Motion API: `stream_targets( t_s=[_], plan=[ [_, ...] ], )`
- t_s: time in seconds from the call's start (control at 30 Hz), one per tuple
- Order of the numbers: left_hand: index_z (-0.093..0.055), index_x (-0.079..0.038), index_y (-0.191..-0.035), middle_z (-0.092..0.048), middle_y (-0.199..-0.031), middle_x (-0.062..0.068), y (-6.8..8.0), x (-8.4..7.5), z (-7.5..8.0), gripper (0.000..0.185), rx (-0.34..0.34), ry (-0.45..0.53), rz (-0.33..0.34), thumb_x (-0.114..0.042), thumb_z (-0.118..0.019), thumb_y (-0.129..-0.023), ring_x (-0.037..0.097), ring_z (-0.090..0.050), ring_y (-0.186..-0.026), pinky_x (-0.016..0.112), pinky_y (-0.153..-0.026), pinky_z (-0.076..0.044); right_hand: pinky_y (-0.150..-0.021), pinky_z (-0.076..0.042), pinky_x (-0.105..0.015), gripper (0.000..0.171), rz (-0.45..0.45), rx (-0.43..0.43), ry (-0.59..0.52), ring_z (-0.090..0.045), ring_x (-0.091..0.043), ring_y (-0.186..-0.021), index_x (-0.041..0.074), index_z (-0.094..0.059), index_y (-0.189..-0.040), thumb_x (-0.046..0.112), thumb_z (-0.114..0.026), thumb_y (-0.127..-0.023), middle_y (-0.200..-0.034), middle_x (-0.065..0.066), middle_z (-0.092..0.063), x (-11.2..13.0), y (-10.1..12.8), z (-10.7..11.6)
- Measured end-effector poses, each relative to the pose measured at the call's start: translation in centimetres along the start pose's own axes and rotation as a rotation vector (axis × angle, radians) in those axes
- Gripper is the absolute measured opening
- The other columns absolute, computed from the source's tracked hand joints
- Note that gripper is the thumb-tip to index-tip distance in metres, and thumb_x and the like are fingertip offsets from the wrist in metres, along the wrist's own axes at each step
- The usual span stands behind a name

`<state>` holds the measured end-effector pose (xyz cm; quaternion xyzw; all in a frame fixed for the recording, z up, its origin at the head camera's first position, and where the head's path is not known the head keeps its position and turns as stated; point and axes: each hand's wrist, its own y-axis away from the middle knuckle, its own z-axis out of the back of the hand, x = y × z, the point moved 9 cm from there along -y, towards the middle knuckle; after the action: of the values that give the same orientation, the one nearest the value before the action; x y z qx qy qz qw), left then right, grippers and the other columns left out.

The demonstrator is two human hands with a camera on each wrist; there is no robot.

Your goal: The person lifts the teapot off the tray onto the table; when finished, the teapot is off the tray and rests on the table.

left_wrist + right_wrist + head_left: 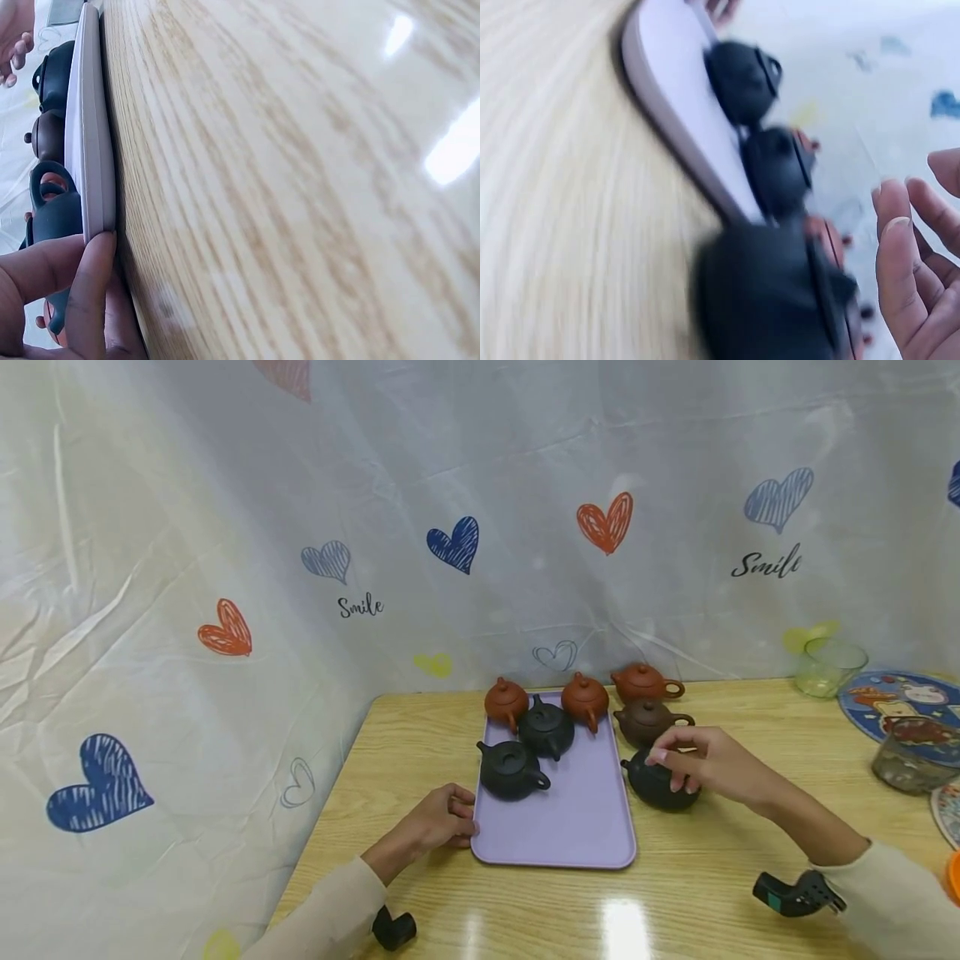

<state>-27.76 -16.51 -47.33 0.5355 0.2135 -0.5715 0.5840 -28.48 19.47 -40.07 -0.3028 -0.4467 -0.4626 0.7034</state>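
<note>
A purple tray [570, 827] lies on the wooden table and carries two black teapots [512, 768] and two red-brown teapots [584, 697]. My left hand [450, 818] holds the tray's near left rim; in the left wrist view its thumb [94, 289] presses on the tray [94, 150] edge. Right of the tray stand a red-brown teapot [641, 682], a dark brown teapot [647, 720] and a black teapot [654, 789]. My right hand [675, 768] is over that black teapot. The blurred right wrist view shows its fingers [915, 270] spread, apart from the black teapot [765, 300].
A heart-printed curtain closes off the back and left. At the table's far right sit a glass bowl [828, 667], a colourful round plate [900, 697] and a glass jar [911, 758]. The table's left edge runs close to my left forearm.
</note>
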Motion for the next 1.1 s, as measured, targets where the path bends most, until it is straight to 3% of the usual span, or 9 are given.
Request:
stream_targets(
  t_s=[0.2, 0.33, 0.57, 0.9, 1.1],
  plan=[
    [-0.049, 0.006, -0.126, -0.055, -0.102, 0.014, -0.2, 0.2, 0.1, 0.045, 0.003, 0.003, -0.003, 0.007, -0.07, -0.085, 0.019, -0.062, -0.081, 0.032, -0.071, -0.063, -0.059, -0.058, -0.031, 0.021, 0.013, 0.081, -0.016, -0.066, -0.019, -0.07, 0.002, -0.067, -0.105, 0.021, -0.062, -0.1, -0.097, -0.02, -0.069, 1.3, -2.4, -4.3],
    [-0.05, 0.006, -0.125, -0.055, -0.101, 0.014, -0.2, 0.3, 0.2, 0.045, -0.001, -0.008, 0.002, 0.007, -0.071, -0.085, 0.019, -0.062, -0.081, 0.031, -0.07, -0.063, -0.056, -0.056, -0.032, 0.019, -0.016, 0.118, -0.012, -0.065, -0.019, -0.069, 0.003, -0.069, -0.102, 0.02, -0.063, -0.098, -0.105, -0.019, -0.069, 1.4, -4.0, -6.7],
    [-0.051, 0.005, -0.125, -0.056, -0.101, 0.013, -0.2, 0.4, 0.0, 0.045, -0.007, -0.011, 0.009, 0.006, -0.071, -0.085, 0.019, -0.062, -0.08, 0.031, -0.07, -0.063, -0.055, -0.053, -0.029, 0.021, -0.119, 0.135, -0.063, -0.066, -0.019, -0.067, 0.003, -0.069, -0.103, 0.023, -0.066, -0.096, -0.104, -0.017, -0.071, 0.1, -6.5, -10.0],
    [-0.05, 0.006, -0.125, -0.056, -0.101, 0.014, 0.0, 0.0, 0.2, 0.046, -0.013, -0.013, 0.007, 0.007, -0.071, -0.084, 0.019, -0.062, -0.081, 0.032, -0.071, -0.063, -0.051, -0.048, -0.025, 0.037, -0.214, 0.25, -0.064, -0.063, -0.013, -0.059, 0.003, -0.064, -0.122, 0.029, -0.067, -0.095, -0.095, -0.009, -0.069, -0.4, -7.8, -13.9],
    [-0.051, 0.005, -0.125, -0.056, -0.102, 0.014, 0.1, -0.1, 0.2, 0.045, -0.01, -0.018, 0.015, 0.006, -0.071, -0.085, 0.019, -0.062, -0.081, 0.032, -0.07, -0.063, -0.051, -0.048, -0.025, 0.034, -0.235, 0.232, -0.072, -0.063, -0.013, -0.06, 0.004, -0.067, -0.109, 0.036, -0.061, -0.099, -0.095, -0.009, -0.07, -0.3, -8.5, -14.6]
  ],
)
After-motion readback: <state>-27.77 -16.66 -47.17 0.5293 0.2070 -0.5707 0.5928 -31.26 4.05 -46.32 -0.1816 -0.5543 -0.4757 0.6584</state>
